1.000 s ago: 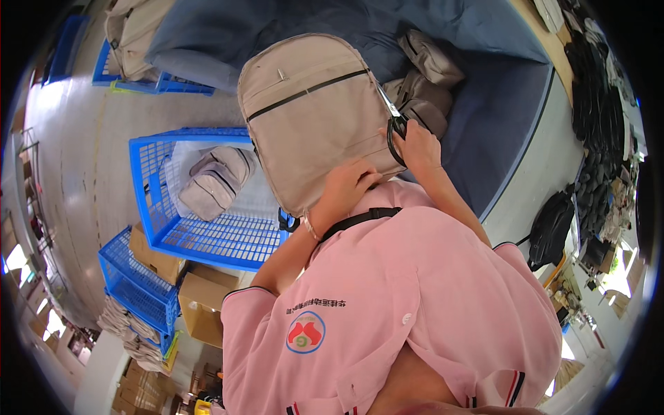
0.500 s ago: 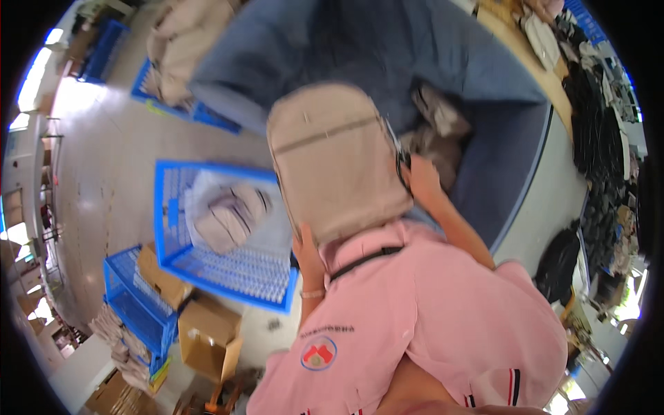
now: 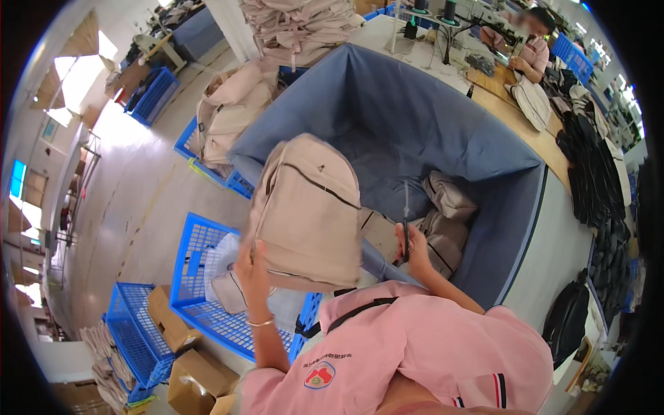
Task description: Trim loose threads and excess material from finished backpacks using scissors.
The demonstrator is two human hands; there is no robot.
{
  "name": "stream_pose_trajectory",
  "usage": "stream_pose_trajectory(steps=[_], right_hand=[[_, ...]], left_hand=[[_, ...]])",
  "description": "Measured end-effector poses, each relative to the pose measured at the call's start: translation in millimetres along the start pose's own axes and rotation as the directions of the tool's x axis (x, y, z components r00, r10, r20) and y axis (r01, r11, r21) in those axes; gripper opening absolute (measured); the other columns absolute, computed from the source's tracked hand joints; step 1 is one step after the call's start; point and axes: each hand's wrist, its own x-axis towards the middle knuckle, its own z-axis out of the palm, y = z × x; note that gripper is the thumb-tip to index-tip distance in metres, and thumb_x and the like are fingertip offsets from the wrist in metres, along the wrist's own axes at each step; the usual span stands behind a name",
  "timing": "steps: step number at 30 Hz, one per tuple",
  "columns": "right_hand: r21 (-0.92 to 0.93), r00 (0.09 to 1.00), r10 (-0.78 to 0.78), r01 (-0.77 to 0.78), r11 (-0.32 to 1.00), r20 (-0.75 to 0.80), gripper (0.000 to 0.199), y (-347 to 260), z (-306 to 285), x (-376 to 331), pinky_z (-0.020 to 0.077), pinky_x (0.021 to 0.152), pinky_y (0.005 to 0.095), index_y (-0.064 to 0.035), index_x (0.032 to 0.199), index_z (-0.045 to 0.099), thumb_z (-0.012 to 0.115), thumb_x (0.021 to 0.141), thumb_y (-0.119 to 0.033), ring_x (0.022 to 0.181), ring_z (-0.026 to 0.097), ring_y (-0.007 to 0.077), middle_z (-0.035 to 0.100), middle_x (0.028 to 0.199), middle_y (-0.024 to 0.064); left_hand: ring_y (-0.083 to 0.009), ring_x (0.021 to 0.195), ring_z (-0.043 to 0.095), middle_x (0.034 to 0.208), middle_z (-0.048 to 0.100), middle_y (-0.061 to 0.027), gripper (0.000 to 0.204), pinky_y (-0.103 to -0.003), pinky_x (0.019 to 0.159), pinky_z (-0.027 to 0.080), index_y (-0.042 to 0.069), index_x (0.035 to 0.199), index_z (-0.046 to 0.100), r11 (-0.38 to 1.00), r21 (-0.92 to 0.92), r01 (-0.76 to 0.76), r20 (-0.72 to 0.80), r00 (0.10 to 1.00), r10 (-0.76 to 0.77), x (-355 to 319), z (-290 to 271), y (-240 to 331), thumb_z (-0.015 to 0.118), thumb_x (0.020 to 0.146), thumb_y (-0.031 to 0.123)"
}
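A beige backpack (image 3: 315, 228) with a dark zip line hangs in front of me, tilted, over the near left edge of a large blue-grey fabric bin (image 3: 501, 207). My left hand (image 3: 254, 273) grips its lower left side; some fingers are hidden by the bag. Over the bin, my right hand (image 3: 416, 250) is closed round a slim dark tool with a pale pointed end, which looks like scissors (image 3: 407, 207), pointing away from me. Several beige bags (image 3: 449, 200) lie in the bin beyond and beside that hand.
Left of the bin, a blue plastic crate (image 3: 190, 277) holds a beige piece and clear plastic. Cardboard boxes (image 3: 200, 377) and a second blue crate (image 3: 135, 339) stand nearer. Beyond the bin, a co-worker (image 3: 532, 52) sits at a work table (image 3: 484, 90).
The backpack has moved left and turned, away from my right hand. That hand now shows the scissors upright. My view has tilted up, bringing the co-worker into sight.
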Motion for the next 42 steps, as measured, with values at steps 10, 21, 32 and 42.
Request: stream_pose_trajectory(steps=[10, 21, 32, 42], right_hand=[[-0.466, 0.858, -0.513, 0.450, 0.762, -0.009, 0.036, -46.3, -21.4, -6.6, 0.0432, 0.057, 0.0368, -0.0022, 0.092, 0.053, 0.077, 0.085, -0.027, 0.062, 0.051, 0.0290, 0.051, 0.072, 0.0138], [-0.745, 0.713, -0.595, 0.612, 0.267, 0.372, 0.048, -90.7, 3.4, 0.9, 0.0497, 0.065, 0.0420, -0.0039, 0.097, 0.054, 0.081, 0.073, -0.035, 0.087, 0.059, 0.0338, 0.054, 0.095, 0.0111], [-0.632, 0.584, -0.405, 0.775, 0.020, 0.703, 0.056, -143.1, 20.0, 54.8, 0.0483, 0.075, 0.0412, -0.0001, 0.102, 0.053, 0.082, 0.071, -0.037, 0.095, 0.056, 0.0326, 0.052, 0.100, 0.0136], [-0.565, 0.564, -0.316, 0.819, 0.097, 0.763, 0.062, -150.7, 44.8, 63.3, 0.0469, 0.074, 0.0428, 0.0001, 0.102, 0.051, 0.082, 0.072, -0.045, 0.093, 0.056, 0.0346, 0.053, 0.098, 0.0147]], left_hand=[[-0.0288, 0.109, 0.060, 0.112, 0.068, -0.0085, 0.022, -0.041, 0.102, 0.042, 0.004, 0.103, 0.072, 0.618, 0.073, -0.783, 0.513, 0.561, 0.650, 114.5, -60.5, 85.8, 0.068, 0.085, 0.017], [-0.0130, 0.105, 0.056, 0.114, 0.066, -0.0019, 0.019, -0.027, 0.094, 0.042, 0.000, 0.105, 0.072, 0.898, -0.421, -0.126, 0.630, 0.672, 0.389, 165.0, 29.2, 10.9, 0.067, 0.092, 0.012], [-0.0106, 0.104, 0.055, 0.112, 0.064, -0.0010, 0.017, -0.025, 0.093, 0.042, 0.001, 0.104, 0.073, 0.895, -0.442, -0.056, 0.629, 0.692, 0.354, 171.7, 29.5, -18.6, 0.066, 0.092, 0.012], [-0.0118, 0.104, 0.055, 0.110, 0.065, -0.0021, 0.017, -0.025, 0.090, 0.043, 0.002, 0.104, 0.074, 0.866, -0.497, -0.050, 0.599, 0.703, 0.385, 169.9, 29.9, -26.7, 0.067, 0.090, 0.009]])
